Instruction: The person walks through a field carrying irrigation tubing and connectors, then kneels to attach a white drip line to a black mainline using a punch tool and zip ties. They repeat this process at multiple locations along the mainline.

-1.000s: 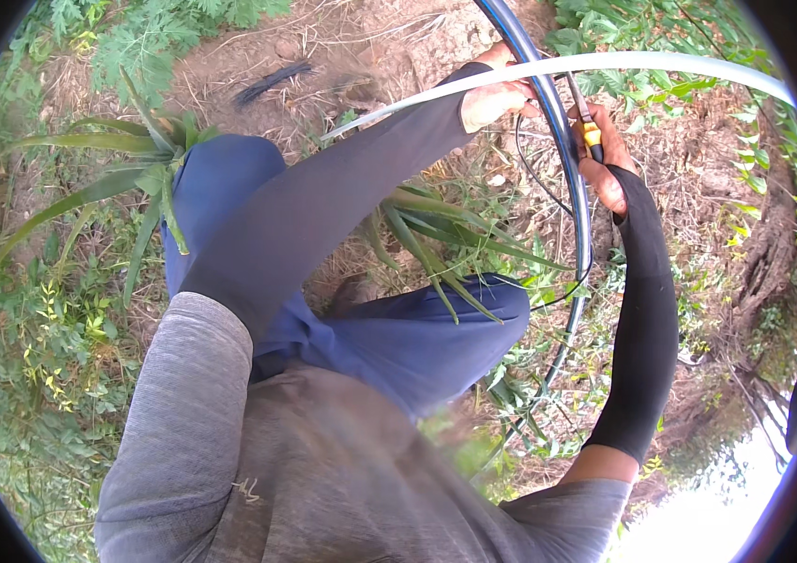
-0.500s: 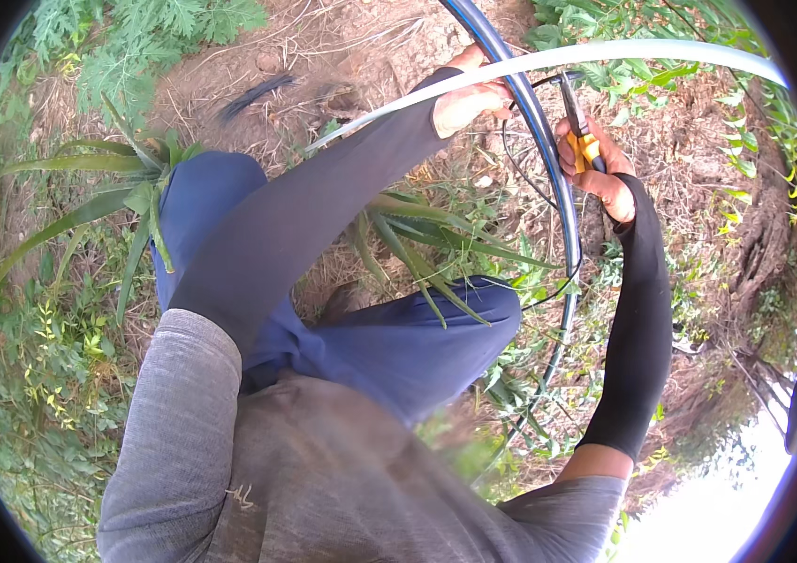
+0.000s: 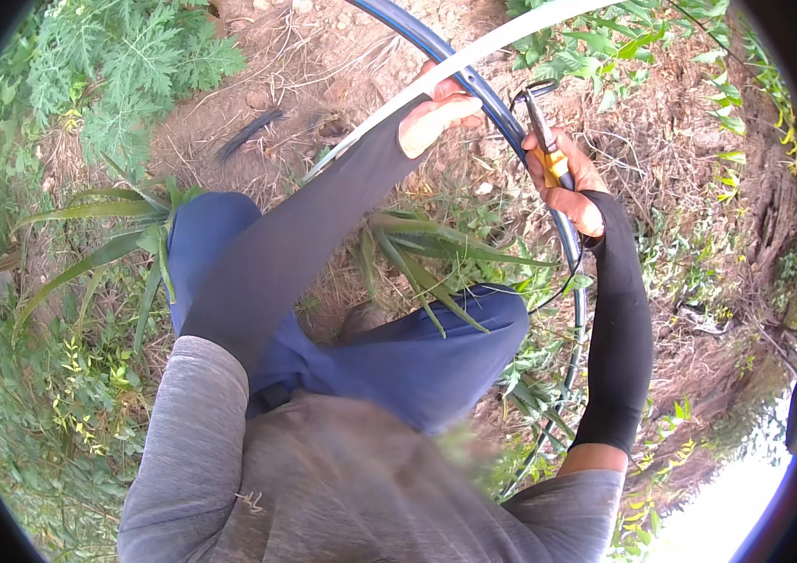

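A black pipe with blue stripes (image 3: pixel 409 30) curves down from the top of the view past both hands. My left hand (image 3: pixel 438 120) is closed on it from the left side, its far fingers partly behind the pipe. Pliers with yellow and black handles (image 3: pixel 560 167) are held in my right hand (image 3: pixel 575 178), just right of the pipe. Their jaws point up and meet a thin black wire (image 3: pixel 520 96) that loops out beside the pipe; whether they clamp it cannot be told.
A pale white strip (image 3: pixel 501 39) crosses over the pipe and passes by my left wrist. Spiky aloe-like plants (image 3: pixel 126 225) grow beside my knees. Black strands (image 3: pixel 250 131) lie on the dry soil. Leafy weeds (image 3: pixel 126 75) stand at the far left.
Both hands and the pipe have shifted left in view. The right hand has turned the pliers more upright, and their jaws are now at the wire loop beside the pipe.
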`<action>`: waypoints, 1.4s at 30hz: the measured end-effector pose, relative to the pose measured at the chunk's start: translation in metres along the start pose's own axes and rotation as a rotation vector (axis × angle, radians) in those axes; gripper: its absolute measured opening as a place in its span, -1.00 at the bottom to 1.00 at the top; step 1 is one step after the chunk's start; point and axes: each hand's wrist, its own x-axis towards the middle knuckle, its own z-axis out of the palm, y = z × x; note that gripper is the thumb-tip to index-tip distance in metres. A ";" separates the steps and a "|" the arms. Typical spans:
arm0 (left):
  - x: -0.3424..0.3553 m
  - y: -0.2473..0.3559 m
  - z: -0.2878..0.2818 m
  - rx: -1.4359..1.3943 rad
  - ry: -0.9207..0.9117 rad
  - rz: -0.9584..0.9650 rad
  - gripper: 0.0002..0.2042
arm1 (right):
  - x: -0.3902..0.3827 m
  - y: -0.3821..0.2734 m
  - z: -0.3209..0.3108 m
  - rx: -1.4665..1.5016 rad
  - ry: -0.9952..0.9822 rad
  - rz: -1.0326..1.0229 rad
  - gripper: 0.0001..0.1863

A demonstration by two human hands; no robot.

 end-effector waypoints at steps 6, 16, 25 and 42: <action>0.000 0.007 0.009 0.038 -0.001 -0.060 -0.59 | -0.005 0.010 0.011 0.200 -0.079 -0.167 -0.39; 0.003 -0.001 0.010 -0.005 0.048 -0.014 -0.56 | -0.011 0.021 0.034 -0.302 0.297 -0.271 -0.38; -0.003 -0.004 0.005 -0.028 0.027 0.029 -0.70 | -0.010 0.012 0.035 -0.328 0.311 -0.193 -0.42; -0.008 0.012 0.004 0.152 -0.089 -0.121 -0.48 | 0.035 -0.016 0.017 -1.227 0.367 -0.417 -0.38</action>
